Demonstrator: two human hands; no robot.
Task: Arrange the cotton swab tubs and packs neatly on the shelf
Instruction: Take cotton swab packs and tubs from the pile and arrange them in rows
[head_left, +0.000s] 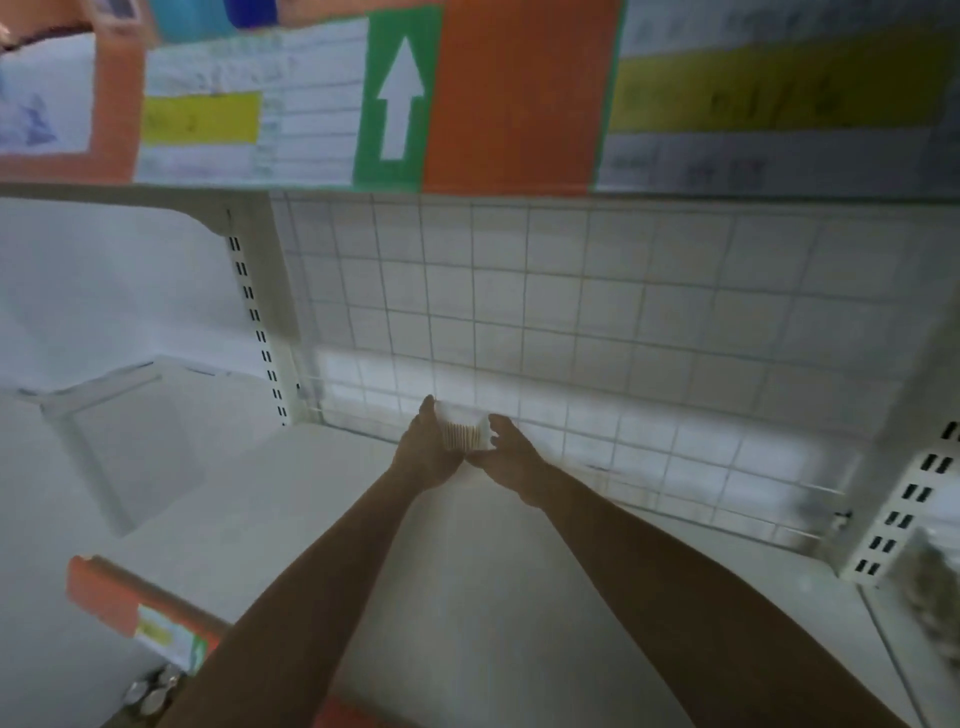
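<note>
Both our hands clasp one cotton swab tub (464, 435) at the shelf (311, 499) back: left hand (423, 452) cupping its left side, right hand (506, 452) pinching its right. We judge it light, rigid, slippery plastic; side grips suit it, beside the wire grid (571, 312).

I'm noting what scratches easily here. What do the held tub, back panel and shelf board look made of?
The tub looks like clear plastic: swab sticks show through its wall. The back panel looks like white-coated wire, a thin open grid. The shelf board seems painted metal, smooth and matte; blur leaves that open.
</note>
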